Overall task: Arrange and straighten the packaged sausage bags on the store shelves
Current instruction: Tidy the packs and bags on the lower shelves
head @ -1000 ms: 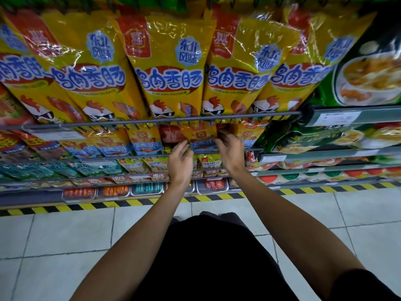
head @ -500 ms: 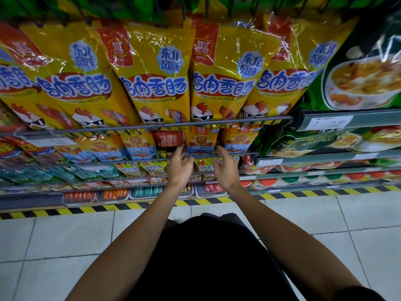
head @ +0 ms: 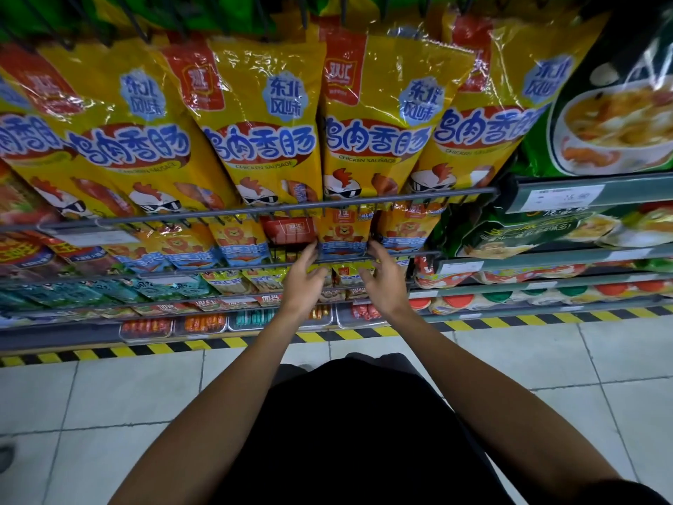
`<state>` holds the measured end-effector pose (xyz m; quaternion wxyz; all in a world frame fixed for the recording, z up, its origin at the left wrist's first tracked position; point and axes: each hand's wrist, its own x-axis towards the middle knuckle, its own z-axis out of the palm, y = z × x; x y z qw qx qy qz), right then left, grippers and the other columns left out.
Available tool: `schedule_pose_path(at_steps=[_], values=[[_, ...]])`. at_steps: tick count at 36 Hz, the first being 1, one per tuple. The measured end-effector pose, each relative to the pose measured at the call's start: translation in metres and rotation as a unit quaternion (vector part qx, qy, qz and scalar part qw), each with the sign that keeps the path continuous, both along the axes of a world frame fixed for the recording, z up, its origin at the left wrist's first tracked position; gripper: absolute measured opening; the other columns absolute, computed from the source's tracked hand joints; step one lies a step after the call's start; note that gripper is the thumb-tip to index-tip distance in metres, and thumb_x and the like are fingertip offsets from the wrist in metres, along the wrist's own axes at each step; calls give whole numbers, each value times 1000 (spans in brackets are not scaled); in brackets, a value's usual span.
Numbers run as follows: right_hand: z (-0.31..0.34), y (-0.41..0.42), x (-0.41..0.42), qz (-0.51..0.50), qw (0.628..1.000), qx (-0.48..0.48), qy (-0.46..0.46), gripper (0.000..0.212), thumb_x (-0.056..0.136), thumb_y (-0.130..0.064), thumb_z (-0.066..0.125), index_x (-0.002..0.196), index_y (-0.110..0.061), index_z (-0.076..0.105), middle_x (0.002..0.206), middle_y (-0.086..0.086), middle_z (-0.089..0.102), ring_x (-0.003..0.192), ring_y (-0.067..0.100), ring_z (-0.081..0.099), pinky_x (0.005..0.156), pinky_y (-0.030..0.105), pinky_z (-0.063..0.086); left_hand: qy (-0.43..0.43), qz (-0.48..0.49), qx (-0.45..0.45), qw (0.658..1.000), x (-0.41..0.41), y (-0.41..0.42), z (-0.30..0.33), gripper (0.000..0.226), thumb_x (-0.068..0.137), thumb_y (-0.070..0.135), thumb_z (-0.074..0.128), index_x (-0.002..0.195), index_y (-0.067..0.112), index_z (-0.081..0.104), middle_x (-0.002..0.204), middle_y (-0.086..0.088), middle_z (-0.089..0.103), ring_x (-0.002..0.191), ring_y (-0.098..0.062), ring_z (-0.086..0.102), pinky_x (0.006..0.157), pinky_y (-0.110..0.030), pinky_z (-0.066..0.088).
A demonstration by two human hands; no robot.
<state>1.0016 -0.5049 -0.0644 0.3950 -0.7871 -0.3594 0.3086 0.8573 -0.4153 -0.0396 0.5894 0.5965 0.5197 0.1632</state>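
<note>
Large yellow chicken sausage bags [head: 262, 133] hang in a row across the top. Below them, behind a grey rail [head: 276, 210], hangs a row of smaller orange bags with a lion picture. My left hand [head: 304, 282] and my right hand [head: 382, 278] reach up to one of these, the small lion bag [head: 344, 231]. The fingertips of each hand touch its lower corners, one hand on either side. A red pack [head: 289, 229] sits just left of that bag. Whether the fingers pinch the bag is hard to tell.
Lower shelves hold small green, teal and red sausage packs [head: 225, 280] and clear trays [head: 145, 328]. Green bags with a soup picture [head: 612, 118] fill the right side. A yellow-black striped strip [head: 364, 335] marks the shelf base above grey floor tiles.
Both hands have spread apart and moved up slightly to either side of the small lion bag. The view has tilted, so the shelves sit a little lower and left.
</note>
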Motion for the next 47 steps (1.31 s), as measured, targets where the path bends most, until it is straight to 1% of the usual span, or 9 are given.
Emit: schedule_pose_path(at_steps=[3,7,10,16,21,30,36,40,47], values=[[2,-8,-2,-42,998,38,-4,47,102,-13,62,148,-13,51,141,3,61,128,18,58,108,43,50,3,30,29,999,-18,1,3,55,105,4,54,157,19,42,160,-5,44,145,-20,44,93,-12,48],[12,-12,-10,-48,993,104,-10,30,105,-15,60,135,-12,61,125,-4,67,113,10,63,97,37,54,-11,104,71,992,-52,4,11,50,103,-3,53,151,14,50,149,-4,54,136,-15,51,107,-46,52],[23,-1,-26,-1,992,124,-14,29,104,-16,62,132,-12,64,118,-7,69,109,3,63,97,27,52,-24,160,86,983,-79,12,15,47,102,-8,53,147,7,52,142,-8,57,133,-24,55,108,-49,50],[29,43,-77,93,993,78,3,38,105,-17,61,142,-8,55,128,4,67,115,18,63,101,31,50,-35,191,92,977,-122,43,12,49,102,-6,54,148,9,48,132,-2,54,107,14,61,75,-19,57],[26,86,-114,76,997,2,6,49,102,-24,65,143,0,51,127,14,67,117,28,64,100,47,53,11,116,50,992,-139,68,10,65,105,9,58,162,18,27,164,-3,37,148,-23,40,116,-38,41],[26,122,-151,10,1000,11,27,39,101,-24,65,134,-2,60,122,15,71,111,31,67,96,47,55,19,45,12,999,-140,88,9,74,106,14,57,166,15,14,171,-4,21,151,-23,37,104,-23,34],[27,121,-157,-59,998,26,21,15,102,-20,64,97,-8,70,79,-4,67,71,15,63,68,32,48,-36,76,25,996,-147,84,14,61,104,2,57,160,10,35,162,-10,41,146,-23,44,98,-9,36],[35,119,-153,-64,997,37,-12,23,101,-22,65,117,-9,75,99,2,77,87,20,71,79,36,56,-56,80,40,994,-146,85,17,58,102,1,58,157,7,41,158,-10,47,143,-22,47,93,0,40],[42,106,-128,-94,994,42,-22,22,101,-22,66,113,-6,76,89,-2,75,72,2,63,60,17,44,-81,53,22,995,-126,77,24,55,104,8,58,157,10,42,158,-5,47,144,-20,45,113,-30,40]])
